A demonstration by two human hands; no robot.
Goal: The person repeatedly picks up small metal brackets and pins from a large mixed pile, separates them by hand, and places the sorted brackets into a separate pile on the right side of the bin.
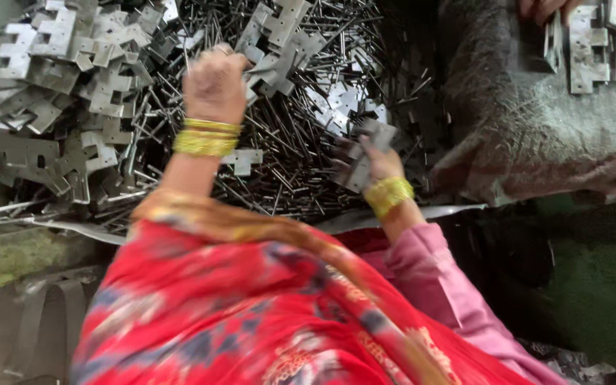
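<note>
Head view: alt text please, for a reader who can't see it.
A person's left hand reaches into a heap of thin metal pins and flat notched plates; the right hand holds a plate. Another person's hand is top right.

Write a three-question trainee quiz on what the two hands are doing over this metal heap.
1. True or false: the right hand holds flat metal plates.
2. The left hand is raised over: A) thin metal pins, B) cloth, C) a green mat?
3. Fill in: each wrist wears gold ____.

Key: 1 true; 2 A; 3 bangles.
</note>
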